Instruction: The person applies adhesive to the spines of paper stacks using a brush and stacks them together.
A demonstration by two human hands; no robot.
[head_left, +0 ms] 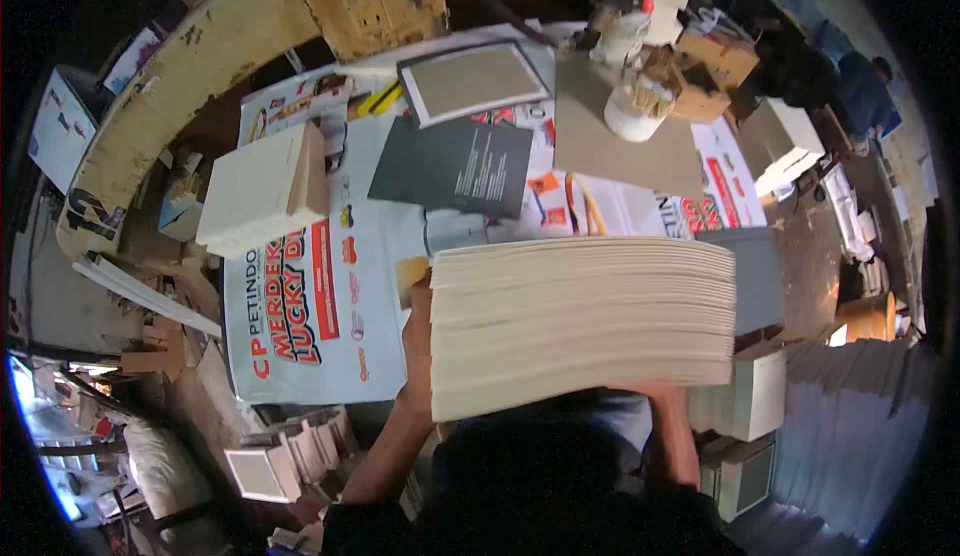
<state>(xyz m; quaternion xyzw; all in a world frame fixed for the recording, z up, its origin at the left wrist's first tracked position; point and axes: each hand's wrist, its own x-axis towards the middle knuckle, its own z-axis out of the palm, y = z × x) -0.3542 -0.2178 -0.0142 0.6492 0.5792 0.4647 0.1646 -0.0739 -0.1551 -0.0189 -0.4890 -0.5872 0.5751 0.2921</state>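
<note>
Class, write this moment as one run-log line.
held: thick cream paper stack; left hand: on its left side; right hand: at its lower edge, mostly hidden; beyond: dark sheet, white tub

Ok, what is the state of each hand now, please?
Left hand: holding the paper stack at its left side.
Right hand: at the stack's lower edge, mostly hidden; grip cannot be told.

You stood in a paper workshop: a thick paper stack [585, 321] near, a paper block [250, 191] left, a white tub [630, 116] on grey board [600, 161] far right.
</note>
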